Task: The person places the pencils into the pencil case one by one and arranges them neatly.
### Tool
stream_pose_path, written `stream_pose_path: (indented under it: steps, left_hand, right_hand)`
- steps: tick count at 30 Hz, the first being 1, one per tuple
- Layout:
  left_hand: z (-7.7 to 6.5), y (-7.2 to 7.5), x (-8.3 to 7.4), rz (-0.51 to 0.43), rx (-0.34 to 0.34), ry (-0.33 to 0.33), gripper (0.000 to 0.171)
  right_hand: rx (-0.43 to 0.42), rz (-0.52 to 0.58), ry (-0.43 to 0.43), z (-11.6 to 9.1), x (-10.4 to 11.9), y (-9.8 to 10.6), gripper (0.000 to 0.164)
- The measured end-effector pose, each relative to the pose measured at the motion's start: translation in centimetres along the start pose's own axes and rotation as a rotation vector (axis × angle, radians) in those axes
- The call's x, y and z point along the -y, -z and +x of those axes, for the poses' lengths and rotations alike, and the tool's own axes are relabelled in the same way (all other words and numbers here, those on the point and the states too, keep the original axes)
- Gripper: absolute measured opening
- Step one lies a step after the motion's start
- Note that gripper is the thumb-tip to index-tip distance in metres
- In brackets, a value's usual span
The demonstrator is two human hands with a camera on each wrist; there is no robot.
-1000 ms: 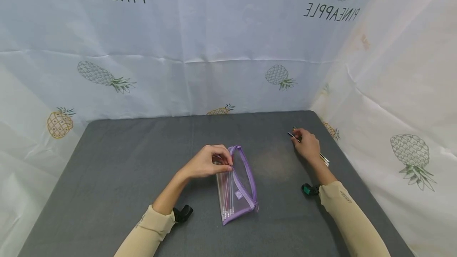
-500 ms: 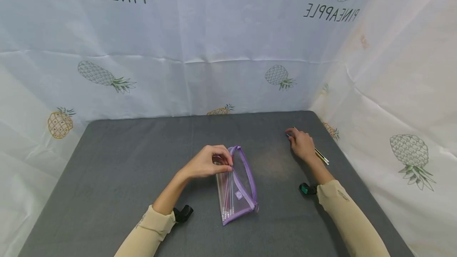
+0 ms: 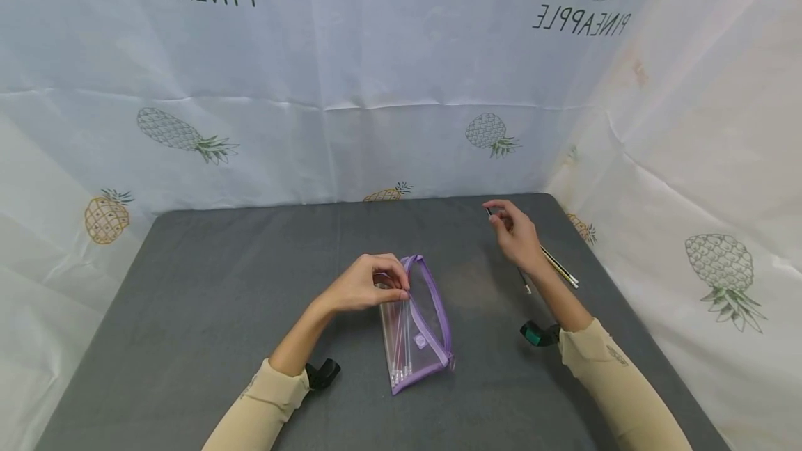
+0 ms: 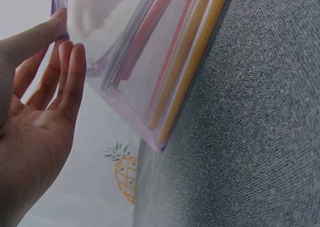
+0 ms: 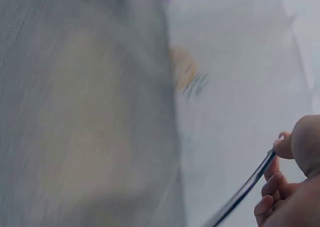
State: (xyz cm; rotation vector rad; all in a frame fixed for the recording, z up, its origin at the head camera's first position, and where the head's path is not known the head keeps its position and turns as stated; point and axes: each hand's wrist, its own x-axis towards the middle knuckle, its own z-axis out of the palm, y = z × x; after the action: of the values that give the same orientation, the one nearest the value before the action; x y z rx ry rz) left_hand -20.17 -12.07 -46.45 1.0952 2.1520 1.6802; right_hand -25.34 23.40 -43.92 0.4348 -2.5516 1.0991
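Observation:
My left hand (image 3: pixel 360 284) pinches the purple-trimmed rim of a clear mesh zip pouch (image 3: pixel 432 357), whose mouth gapes. Several slim pencils lie inside; the left wrist view shows yellow pencils (image 4: pixel 192 62), a red one (image 4: pixel 147 42) and a grey one. Back right, my right hand (image 3: pixel 521 241) holds a dark pencil (image 5: pixel 245 189) between thumb and fingers, above the table. The pencil's pale end (image 3: pixel 528 289) points toward the table's front. Beside my right forearm, black and yellow pencils (image 3: pixel 560 268) lie on the table, partly hidden by the arm.
The dark grey table (image 3: pixel 250 284) meets a white pineapple-print curtain (image 3: pixel 351 145) at the back and right. A black wrist device (image 3: pixel 322 373) sits at my left cuff, another wrist device (image 3: pixel 539 334) at my right.
My right hand has lifted the dark pencil off the pencils on the table and moved left and back, turning it upright-ward. My left hand and the pouch have stayed put.

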Motion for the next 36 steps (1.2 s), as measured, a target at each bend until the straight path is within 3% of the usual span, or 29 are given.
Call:
stream_pose_path:
  steps: [10,17,24,36]
  left_hand:
    - [0.0,0.0,-0.1,0.004,0.002,-0.011,0.009]
    - [0.0,-0.1,0.1,0.008,0.003,0.006,0.01]
    - [0.0,-0.1,-0.1,0.01,-0.004,-0.008,0.009]
    - [0.0,-0.1,-0.2,0.011,-0.008,-0.003,0.009]
  right_hand:
    - [0.003,0.439,-0.232,-0.9,7.2,-0.9,0.034]
    - [0.02,0.571,-0.32,-2.1,9.7,-3.2,0.035]
    - [0.046,0.608,-0.335,-4.0,10.6,-5.5,0.034]
    - [0.182,0.506,-0.316,-6.5,10.4,-7.6,0.028]
